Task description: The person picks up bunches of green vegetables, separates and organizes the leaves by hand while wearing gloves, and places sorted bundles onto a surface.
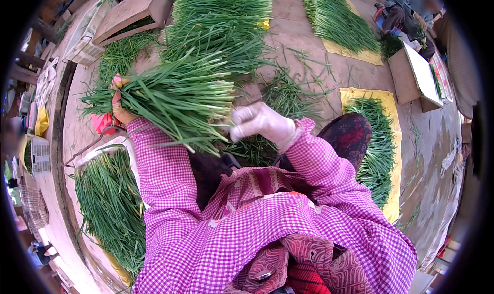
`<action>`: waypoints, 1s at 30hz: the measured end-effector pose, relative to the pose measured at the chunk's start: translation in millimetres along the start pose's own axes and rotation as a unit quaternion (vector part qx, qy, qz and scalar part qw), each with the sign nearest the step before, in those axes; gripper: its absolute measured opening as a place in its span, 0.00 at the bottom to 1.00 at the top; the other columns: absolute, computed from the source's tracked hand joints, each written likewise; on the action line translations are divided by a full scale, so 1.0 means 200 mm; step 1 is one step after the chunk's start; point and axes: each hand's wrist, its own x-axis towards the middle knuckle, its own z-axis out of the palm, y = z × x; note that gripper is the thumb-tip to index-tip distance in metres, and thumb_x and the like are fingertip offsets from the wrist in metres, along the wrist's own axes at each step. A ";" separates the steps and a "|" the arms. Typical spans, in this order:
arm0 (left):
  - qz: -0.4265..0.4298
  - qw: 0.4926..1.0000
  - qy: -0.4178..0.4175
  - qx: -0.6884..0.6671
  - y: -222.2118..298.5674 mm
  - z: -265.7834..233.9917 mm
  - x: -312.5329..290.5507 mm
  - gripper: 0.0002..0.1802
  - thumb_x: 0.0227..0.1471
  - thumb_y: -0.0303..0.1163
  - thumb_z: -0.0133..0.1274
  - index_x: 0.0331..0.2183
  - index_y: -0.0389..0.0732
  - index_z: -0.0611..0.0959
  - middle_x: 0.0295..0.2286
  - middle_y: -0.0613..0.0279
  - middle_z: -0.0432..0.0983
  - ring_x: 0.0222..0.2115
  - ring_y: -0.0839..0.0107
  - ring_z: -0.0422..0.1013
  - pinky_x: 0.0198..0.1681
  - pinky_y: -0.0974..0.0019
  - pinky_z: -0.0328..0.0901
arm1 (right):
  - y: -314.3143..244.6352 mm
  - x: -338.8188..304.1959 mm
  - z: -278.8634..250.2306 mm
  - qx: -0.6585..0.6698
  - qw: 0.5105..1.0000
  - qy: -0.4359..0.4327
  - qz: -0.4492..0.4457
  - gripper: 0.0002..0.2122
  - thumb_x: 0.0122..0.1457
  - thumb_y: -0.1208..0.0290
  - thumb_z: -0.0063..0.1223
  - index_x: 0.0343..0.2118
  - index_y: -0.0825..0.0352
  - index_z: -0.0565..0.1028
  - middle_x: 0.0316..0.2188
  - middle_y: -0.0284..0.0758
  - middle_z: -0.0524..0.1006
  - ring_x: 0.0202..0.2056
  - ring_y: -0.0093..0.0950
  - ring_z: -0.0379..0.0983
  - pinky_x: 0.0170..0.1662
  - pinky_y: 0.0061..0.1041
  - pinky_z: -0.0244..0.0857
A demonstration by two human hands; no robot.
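Note:
A thick bunch of green garlic chives (175,93) lies sideways across my left hand (120,101), whose fingers wrap round its leafy part. The pale cut stems point right. At those stem ends is my right hand (262,124), in a thin whitish glove, with thumb and fingers bent in a pinch. What is between those fingertips is too small to make out. Loose green leaves (288,96) lie scattered on the ground just beyond and below my right hand.
Rows of laid chives (221,16) stretch ahead; more lie at far right (339,21), on a yellow sheet (396,144) by my right knee, and in a heap (113,206) at left. Wooden boxes (139,11) stand front left and right. Another person (409,16) crouches at far right.

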 end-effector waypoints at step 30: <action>0.025 0.998 -0.050 -0.029 0.06 -0.07 -0.01 0.18 0.40 0.32 0.51 0.38 0.42 0.78 0.37 0.60 0.74 0.41 0.62 0.68 0.50 0.48 0.61 | 0.13 -0.03 -0.16 0.053 0.940 0.322 -0.098 0.13 0.55 0.71 0.51 0.42 0.71 0.76 0.42 0.33 0.77 0.43 0.23 0.71 0.53 0.24 0.58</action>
